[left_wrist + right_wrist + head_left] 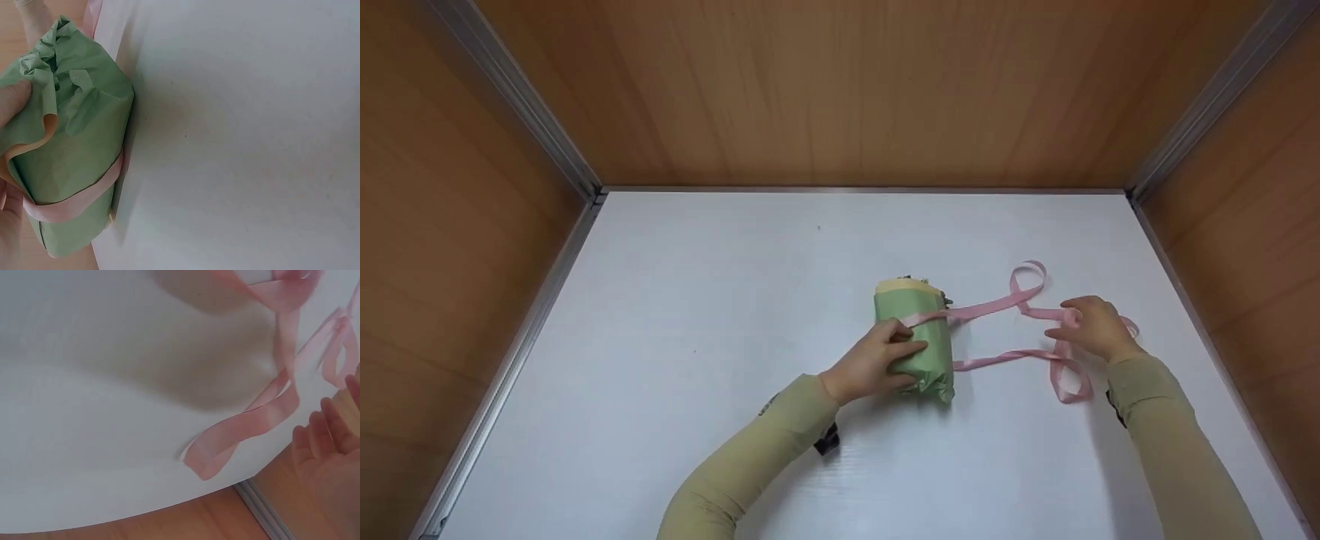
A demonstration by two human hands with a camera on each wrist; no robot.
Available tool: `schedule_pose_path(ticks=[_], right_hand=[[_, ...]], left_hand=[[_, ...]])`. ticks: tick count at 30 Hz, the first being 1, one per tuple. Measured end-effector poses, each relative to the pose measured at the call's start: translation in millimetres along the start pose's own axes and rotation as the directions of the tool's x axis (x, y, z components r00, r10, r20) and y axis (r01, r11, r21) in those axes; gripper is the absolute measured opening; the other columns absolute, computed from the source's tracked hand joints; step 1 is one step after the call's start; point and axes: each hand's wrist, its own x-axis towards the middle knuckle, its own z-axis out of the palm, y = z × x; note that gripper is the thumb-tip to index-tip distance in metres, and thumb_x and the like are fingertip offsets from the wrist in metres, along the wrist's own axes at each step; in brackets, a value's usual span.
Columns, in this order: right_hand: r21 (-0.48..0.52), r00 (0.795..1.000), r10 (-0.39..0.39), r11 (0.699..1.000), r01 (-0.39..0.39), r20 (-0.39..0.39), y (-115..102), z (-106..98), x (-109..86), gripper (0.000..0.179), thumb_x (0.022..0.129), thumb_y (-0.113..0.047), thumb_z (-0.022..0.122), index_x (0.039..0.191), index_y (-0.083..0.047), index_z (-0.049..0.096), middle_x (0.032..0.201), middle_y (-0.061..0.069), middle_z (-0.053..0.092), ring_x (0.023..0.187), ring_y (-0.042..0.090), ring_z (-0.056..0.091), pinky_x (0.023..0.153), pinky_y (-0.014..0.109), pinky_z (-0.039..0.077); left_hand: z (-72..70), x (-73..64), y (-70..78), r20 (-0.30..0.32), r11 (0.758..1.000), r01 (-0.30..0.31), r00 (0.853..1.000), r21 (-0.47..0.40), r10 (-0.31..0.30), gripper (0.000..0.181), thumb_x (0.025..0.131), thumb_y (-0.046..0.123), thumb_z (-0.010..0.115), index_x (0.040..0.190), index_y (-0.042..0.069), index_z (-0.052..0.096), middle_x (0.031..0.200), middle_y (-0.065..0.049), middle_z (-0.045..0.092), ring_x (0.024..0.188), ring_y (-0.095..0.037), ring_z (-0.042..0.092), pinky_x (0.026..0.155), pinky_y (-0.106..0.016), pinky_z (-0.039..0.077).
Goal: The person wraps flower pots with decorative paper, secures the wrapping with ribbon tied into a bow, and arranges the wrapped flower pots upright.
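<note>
A small wrapped bouquet (936, 349) lies on the white table, in green paper with a cream inner layer; bits of dark greenery show at its far end. My left hand (877, 360) holds it from the left, thumb near the crumpled end and fingers on the paper. A pink ribbon (73, 206) crosses under and around the bouquet, and its two long tails run to the right. Over the curled tails hovers my right hand (1099, 330), fingers loosely bent; in the right wrist view its fingers (320, 433) are apart from the ribbon (242, 433).
Wood-grained panels (840, 90) enclose the white table (720, 300) at the back and both sides, with metal rails along the edges. The right panel (1245, 225) stands close beyond my right hand. A ribbon loop (1027, 277) lies farther back.
</note>
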Motion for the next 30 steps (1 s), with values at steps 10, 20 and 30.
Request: schedule_pose_path(ticks=[10, 20, 30], right_hand=[[-0.094, 0.988, 0.045, 0.995, -0.032, 0.147, 20, 16, -4.4, 0.122, 0.061, -0.056, 0.082, 0.151, -0.009, 0.014, 0.152, 0.031, -0.008, 0.130, 0.064, -0.004, 0.094, 0.080, 0.009], [-0.083, 0.987, 0.037, 0.996, -0.024, 0.156, 23, 20, -7.5, 0.128, 0.059, -0.051, 0.084, 0.152, -0.009, 0.006, 0.150, 0.033, -0.019, 0.125, 0.067, -0.022, 0.095, 0.076, -0.015], [-0.116, 0.984, 0.064, 0.992, -0.045, 0.168, 30, 22, -9.9, 0.129, 0.061, -0.059, 0.079, 0.152, -0.007, 0.004, 0.148, 0.039, -0.010, 0.124, 0.070, -0.013, 0.093, 0.079, -0.011]], left_hand=[[-0.1, -0.9, -1.1, 0.003, 1.000, 0.010, 1.000, -0.002, -0.010, 0.052, 0.083, 0.028, 0.073, 0.129, 0.009, 0.059, 0.121, -0.010, 0.045, 0.116, -0.021, 0.045, 0.101, -0.029, 0.041], [0.2, -0.3, -2.6, 0.004, 1.000, 0.006, 1.000, 0.023, -0.006, 0.052, 0.083, 0.026, 0.074, 0.129, 0.009, 0.059, 0.121, -0.010, 0.046, 0.115, -0.021, 0.046, 0.100, -0.029, 0.041], [1.0, 0.3, -3.1, 0.014, 1.000, 0.004, 1.000, 0.025, -0.004, 0.052, 0.083, 0.026, 0.073, 0.130, 0.009, 0.058, 0.121, -0.010, 0.046, 0.115, -0.021, 0.045, 0.100, -0.029, 0.040]])
